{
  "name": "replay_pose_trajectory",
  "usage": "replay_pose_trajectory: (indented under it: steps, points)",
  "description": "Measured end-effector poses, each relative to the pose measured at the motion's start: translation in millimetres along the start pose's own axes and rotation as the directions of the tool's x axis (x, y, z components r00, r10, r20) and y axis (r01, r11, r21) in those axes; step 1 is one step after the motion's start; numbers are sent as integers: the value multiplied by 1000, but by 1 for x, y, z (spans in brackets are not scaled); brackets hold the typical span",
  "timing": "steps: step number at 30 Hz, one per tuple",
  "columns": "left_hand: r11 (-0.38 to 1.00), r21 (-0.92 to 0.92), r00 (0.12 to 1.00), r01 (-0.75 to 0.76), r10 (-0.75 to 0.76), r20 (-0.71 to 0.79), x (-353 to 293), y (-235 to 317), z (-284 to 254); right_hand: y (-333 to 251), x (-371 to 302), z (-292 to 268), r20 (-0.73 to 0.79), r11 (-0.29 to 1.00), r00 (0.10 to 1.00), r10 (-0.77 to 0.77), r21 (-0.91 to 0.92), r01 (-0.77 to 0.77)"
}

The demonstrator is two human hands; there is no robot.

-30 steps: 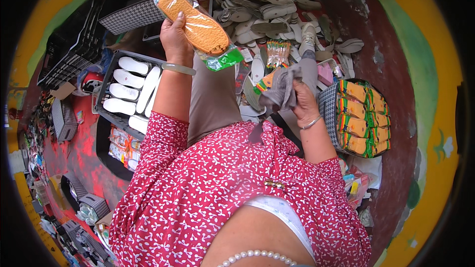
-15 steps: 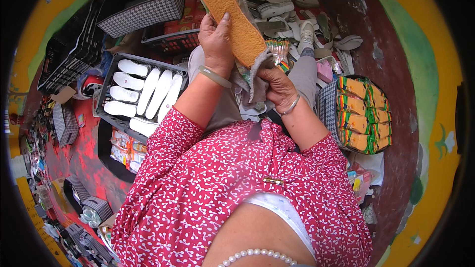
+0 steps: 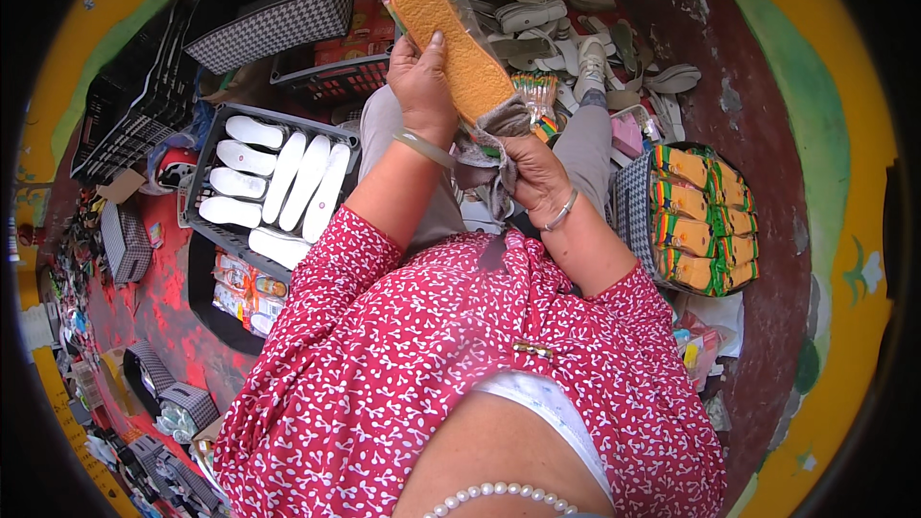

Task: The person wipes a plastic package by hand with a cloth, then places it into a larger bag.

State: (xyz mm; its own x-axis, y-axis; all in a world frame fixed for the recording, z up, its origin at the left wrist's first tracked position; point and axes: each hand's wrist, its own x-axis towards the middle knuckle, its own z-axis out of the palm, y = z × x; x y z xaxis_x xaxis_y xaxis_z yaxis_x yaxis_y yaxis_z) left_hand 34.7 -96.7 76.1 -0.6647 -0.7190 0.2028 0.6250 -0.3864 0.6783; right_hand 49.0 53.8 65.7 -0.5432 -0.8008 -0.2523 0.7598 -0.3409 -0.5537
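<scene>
left hand (image 3: 422, 86) grips the side of the orange insole (image 3: 451, 48) in its clear bag, long axis pointing up and away; right hand (image 3: 532, 168) pinches the bag's lower end, nearer the body.

A grey crate (image 3: 206, 149) of white insoles (image 3: 288, 177) is parked on the left, with a checked basket (image 3: 273, 14) and a dark crate (image 3: 331, 77) seen behind it. A basket (image 3: 633, 216) of packed orange insoles (image 3: 705, 221) is stacked on the right. Loose soles (image 3: 576, 14) are scattered up top on the red floor (image 3: 758, 192).
</scene>
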Motion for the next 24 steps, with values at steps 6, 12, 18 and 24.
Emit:
replay_pose_trajectory:
  steps: [6, 12, 18, 24]
  points:
    - [999, -28, 997, 31, -33, -76, 3, 2, -4, -3, -4, 8, -1, 998, 998, 57, -8, -57]
    - [991, -76, 987, 108, -116, -115, 8, -2, -12, -3, -6, 10, -1, 987, 999, -41, -154, 40]
    - [985, -94, 977, 143, -156, -147, 14, -1, -22, 6, -7, 1, -52, 947, 989, -140, -298, 118]
    - [990, -93, 984, 110, -122, -134, 15, 3, -23, 2, -6, 1, -38, 957, 995, -89, -279, 75]
